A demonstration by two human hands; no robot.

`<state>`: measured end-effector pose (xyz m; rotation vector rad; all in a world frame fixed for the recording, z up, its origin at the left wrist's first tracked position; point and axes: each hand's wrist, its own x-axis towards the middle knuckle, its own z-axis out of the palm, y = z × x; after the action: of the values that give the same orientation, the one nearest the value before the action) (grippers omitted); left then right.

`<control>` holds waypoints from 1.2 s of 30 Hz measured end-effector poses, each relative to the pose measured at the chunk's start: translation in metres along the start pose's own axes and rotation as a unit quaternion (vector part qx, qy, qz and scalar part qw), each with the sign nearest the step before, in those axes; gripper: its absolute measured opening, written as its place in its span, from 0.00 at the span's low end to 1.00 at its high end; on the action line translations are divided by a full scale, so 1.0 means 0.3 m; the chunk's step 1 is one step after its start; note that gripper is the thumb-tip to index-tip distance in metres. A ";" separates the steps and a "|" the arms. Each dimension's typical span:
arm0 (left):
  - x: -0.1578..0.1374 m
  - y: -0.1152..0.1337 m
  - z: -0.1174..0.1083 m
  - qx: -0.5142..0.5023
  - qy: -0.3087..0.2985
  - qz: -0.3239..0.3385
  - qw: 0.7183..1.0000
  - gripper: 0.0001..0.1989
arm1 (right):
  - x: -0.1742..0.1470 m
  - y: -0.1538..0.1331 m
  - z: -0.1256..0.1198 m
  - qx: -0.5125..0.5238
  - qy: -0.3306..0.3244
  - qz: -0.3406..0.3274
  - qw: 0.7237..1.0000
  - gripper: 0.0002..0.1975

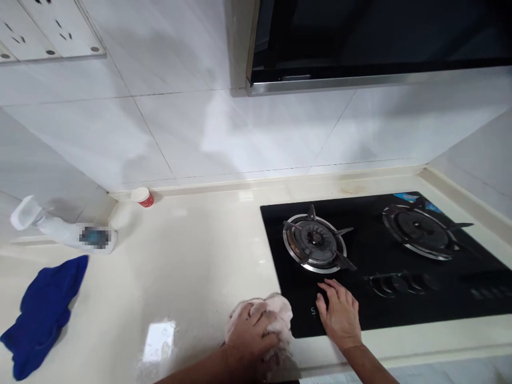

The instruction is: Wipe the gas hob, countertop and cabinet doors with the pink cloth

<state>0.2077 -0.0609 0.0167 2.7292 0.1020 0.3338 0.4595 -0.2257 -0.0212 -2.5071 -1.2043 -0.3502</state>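
under the left hand [250, 333], which is closing its fingers over a pinkish cloth [276, 312] at the hob's [400, 288] near corner, the counter [188, 277] is looking wet, while the right hand [340, 312] is resting flat, fingers spread, on the seemingly unwiped black glass just beside the cloth.

Blue cloth [42, 314] crumpled at worktop [192, 256] left edge. White spray bottle [60, 229] lying on its side just behind it, label blurred. Small red-and-white cup [143, 197] tipped at the wall corner. Right burner [420, 229] at the far side. Range hood [380, 48] above, wall sockets [48, 26] top left, white tiled wall [240, 133].
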 end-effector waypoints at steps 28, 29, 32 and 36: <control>0.193 0.126 0.064 -0.120 -0.112 0.030 0.986 0.17 | 0.016 -0.008 -0.005 0.022 -0.001 0.010 1.000 0.14; 0.178 0.127 0.065 -0.171 -0.098 0.005 0.980 0.15 | 0.016 -0.008 -0.006 0.021 0.000 0.011 1.000 0.14; 0.169 0.088 0.006 -0.372 -0.031 -0.165 0.913 0.13 | 0.014 -0.008 -0.008 0.020 -0.002 0.014 1.000 0.14; 0.193 -0.044 -0.129 -0.454 0.011 -0.303 0.838 0.13 | 0.013 -0.012 -0.014 0.026 -0.008 0.018 0.999 0.14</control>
<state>0.2540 -0.0278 0.0588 1.6304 0.6244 0.1547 0.4589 -0.2225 -0.0153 -2.4875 -1.1577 -0.2857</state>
